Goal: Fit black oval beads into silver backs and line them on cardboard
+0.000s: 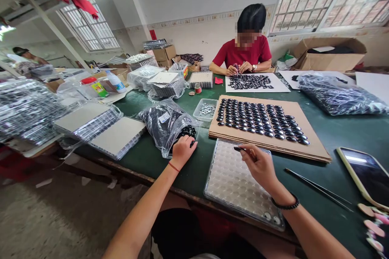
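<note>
My left hand is at the mouth of a clear plastic bag filled with glossy black oval pieces. Its fingers close around a black piece at the fingertips. Pinched between the thumb and fingers of my right hand is another black oval piece, seen nearly edge-on. Below that hand lies a clear tray with rows of round pockets. Two shiny round pieces sit in its near right corner. Rows of black ovals lie on stacked cardboard behind the tray.
Tweezers and a phone lie to the right. A small plastic box holds silvery pieces. Stacked trays stand at left. Across the green table, a person in red handles black pieces on a white board.
</note>
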`<state>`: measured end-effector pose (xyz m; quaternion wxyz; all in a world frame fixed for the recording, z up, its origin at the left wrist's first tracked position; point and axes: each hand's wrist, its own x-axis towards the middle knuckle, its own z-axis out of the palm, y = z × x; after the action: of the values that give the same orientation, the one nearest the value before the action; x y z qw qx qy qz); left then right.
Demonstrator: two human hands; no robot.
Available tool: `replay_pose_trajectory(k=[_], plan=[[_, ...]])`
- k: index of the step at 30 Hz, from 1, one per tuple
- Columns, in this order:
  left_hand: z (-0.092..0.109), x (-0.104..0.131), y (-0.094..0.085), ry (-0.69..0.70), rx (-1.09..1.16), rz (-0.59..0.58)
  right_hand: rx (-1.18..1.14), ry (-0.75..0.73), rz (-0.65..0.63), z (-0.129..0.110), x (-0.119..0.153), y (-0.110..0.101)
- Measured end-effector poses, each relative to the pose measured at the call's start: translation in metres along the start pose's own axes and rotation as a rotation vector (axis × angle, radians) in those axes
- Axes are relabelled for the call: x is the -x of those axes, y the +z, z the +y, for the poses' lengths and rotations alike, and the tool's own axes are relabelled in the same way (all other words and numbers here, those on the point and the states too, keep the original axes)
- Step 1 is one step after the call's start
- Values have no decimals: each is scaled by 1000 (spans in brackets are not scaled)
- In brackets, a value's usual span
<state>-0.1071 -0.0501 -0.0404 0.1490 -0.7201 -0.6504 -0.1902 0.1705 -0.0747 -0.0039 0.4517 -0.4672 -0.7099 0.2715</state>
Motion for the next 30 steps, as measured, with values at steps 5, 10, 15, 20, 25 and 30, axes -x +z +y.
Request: replay_pose_trajectory(k=[5,10,15,20,25,30], plan=[[2,0,1,64,39,45,6,5,2,0,0,-2],[5,2,-2,101,106,131,2,-13,4,-3,0,-2],[16,7,-6,132,173,139,19,-31,12,-3,1,-1],[29,12,-6,204,193,77,17,-21,12,-1,1,-2],[33,13,-5,274,188,26,43,-42,13,-4,2,-3],[33,12,-9,348,188,-13,24,-40,5,-7,2,-3]])
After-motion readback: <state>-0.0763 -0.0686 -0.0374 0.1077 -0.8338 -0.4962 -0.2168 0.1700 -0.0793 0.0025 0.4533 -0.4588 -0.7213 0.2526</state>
